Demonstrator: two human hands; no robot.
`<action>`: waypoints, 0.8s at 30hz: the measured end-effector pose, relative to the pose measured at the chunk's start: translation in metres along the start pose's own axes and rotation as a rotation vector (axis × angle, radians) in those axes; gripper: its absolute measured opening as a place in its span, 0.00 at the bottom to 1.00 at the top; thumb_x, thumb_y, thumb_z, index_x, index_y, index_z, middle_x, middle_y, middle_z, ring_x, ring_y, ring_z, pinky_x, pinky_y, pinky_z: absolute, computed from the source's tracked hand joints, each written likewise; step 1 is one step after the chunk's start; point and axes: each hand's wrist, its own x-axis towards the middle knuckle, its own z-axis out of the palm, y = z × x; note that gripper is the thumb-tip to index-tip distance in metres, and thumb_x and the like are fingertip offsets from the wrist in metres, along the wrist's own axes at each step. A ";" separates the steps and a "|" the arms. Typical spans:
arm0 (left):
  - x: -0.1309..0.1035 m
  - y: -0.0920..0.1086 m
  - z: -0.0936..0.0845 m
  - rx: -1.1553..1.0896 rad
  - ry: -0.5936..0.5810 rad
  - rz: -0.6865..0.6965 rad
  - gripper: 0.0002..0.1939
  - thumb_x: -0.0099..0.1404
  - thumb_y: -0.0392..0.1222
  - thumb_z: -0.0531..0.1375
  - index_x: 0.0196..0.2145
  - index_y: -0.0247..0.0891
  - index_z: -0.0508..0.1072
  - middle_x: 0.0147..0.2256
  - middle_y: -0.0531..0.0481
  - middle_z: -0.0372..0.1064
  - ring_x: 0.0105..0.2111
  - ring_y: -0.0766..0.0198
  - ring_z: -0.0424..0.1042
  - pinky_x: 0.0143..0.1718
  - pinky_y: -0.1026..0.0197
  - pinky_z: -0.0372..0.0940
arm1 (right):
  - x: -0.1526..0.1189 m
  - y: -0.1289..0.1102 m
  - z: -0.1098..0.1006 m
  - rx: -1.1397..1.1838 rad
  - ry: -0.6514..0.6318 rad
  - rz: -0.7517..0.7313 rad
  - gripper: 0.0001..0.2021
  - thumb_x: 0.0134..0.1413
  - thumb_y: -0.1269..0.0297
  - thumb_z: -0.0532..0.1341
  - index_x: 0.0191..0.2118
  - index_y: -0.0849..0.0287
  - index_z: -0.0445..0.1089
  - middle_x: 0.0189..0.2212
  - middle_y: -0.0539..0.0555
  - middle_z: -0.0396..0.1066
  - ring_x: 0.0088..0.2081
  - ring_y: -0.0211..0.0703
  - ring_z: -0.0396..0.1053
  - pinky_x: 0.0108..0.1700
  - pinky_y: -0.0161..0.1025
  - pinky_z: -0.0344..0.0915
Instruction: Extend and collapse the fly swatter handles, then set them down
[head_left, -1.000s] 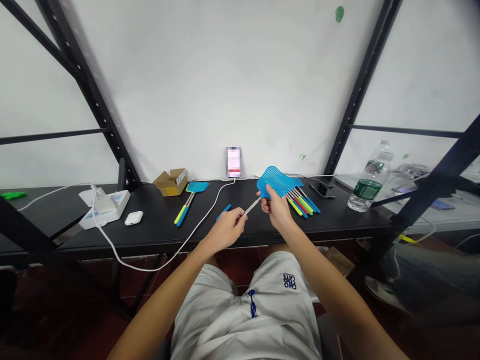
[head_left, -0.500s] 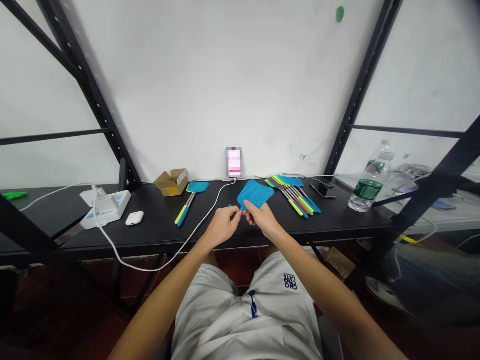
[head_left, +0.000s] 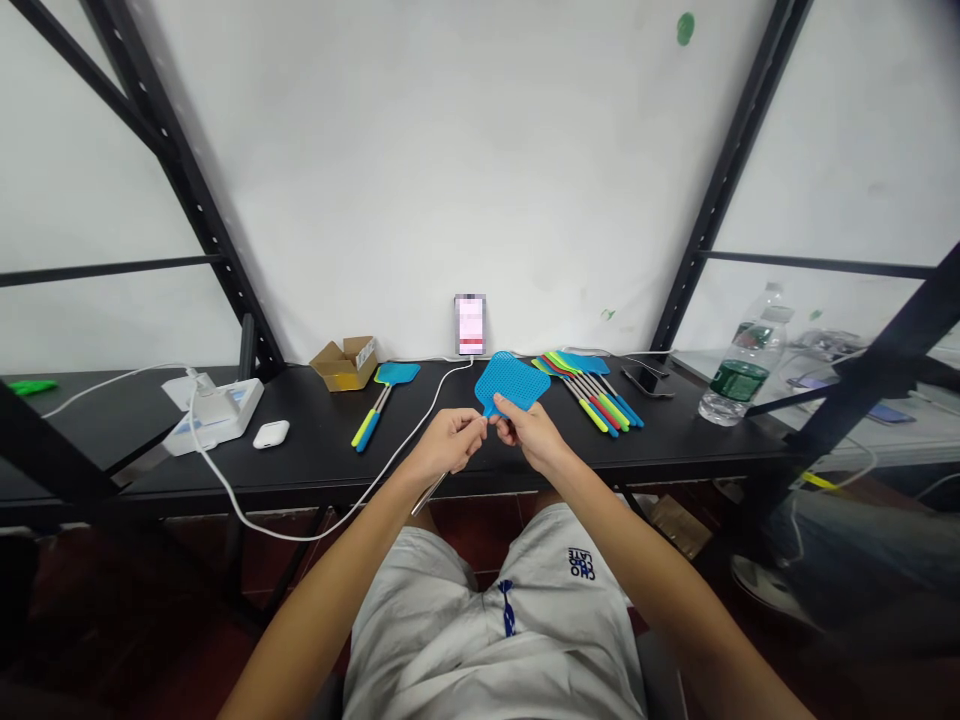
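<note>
My right hand (head_left: 527, 428) grips the lower edge of a blue fly swatter's perforated head (head_left: 511, 382), with the thumb lying on its face. Right beside it, my left hand (head_left: 452, 440) pinches close to the neck of that head. A thin metal rod (head_left: 427, 495) slants down from beneath my left hand; its far end is hidden by my forearm. Several fly swatters with yellow, red, green and blue grips (head_left: 600, 400) lie fanned out to the right. To the left rest a yellow-gripped and a blue-gripped fly swatter (head_left: 379, 405).
On the black table (head_left: 300, 470) are a small open cardboard box (head_left: 345, 368), a white earphone case (head_left: 271, 434) and a white power strip (head_left: 225, 415). A phone (head_left: 470, 325) leans on the wall, its white cable looping over the front edge. Water bottles (head_left: 742, 370) stand right.
The blue swatter head has risen slightly and tilted toward me. The metal rod now shows below my left hand. The view has shifted a little.
</note>
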 end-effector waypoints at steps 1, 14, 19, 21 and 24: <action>0.000 0.001 -0.001 -0.058 -0.026 -0.015 0.12 0.63 0.48 0.56 0.27 0.37 0.64 0.17 0.61 0.54 0.09 0.77 0.48 0.12 0.69 0.43 | 0.000 0.000 0.000 0.014 -0.005 -0.005 0.20 0.48 0.48 0.65 0.22 0.63 0.69 0.14 0.47 0.61 0.16 0.30 0.56 0.17 0.30 0.47; -0.003 0.006 -0.012 -0.370 -0.210 -0.104 0.12 0.62 0.48 0.59 0.29 0.36 0.65 0.17 0.62 0.52 0.08 0.79 0.44 0.10 0.70 0.41 | 0.007 -0.009 -0.005 0.179 0.117 -0.084 0.20 0.47 0.47 0.66 0.23 0.61 0.67 0.13 0.45 0.55 0.16 0.29 0.51 0.17 0.32 0.48; 0.000 -0.001 -0.016 -0.308 -0.061 -0.129 0.11 0.61 0.47 0.59 0.28 0.37 0.65 0.17 0.61 0.54 0.09 0.79 0.46 0.11 0.69 0.42 | 0.026 -0.007 -0.047 0.117 0.321 -0.026 0.17 0.47 0.53 0.65 0.21 0.60 0.64 0.12 0.44 0.54 0.14 0.29 0.50 0.15 0.30 0.46; 0.004 -0.007 -0.017 -0.285 0.041 -0.176 0.11 0.60 0.46 0.59 0.27 0.37 0.65 0.17 0.60 0.54 0.09 0.78 0.46 0.11 0.69 0.42 | 0.030 0.001 -0.058 -0.011 0.252 0.102 0.15 0.46 0.56 0.65 0.20 0.61 0.64 0.10 0.44 0.54 0.13 0.30 0.52 0.14 0.30 0.46; 0.010 -0.016 -0.021 -0.236 0.148 -0.244 0.10 0.60 0.44 0.59 0.26 0.36 0.65 0.19 0.57 0.60 0.09 0.78 0.47 0.11 0.69 0.42 | 0.033 0.012 -0.064 -0.201 0.182 0.176 0.14 0.45 0.59 0.65 0.19 0.60 0.63 0.10 0.45 0.55 0.13 0.31 0.54 0.12 0.29 0.45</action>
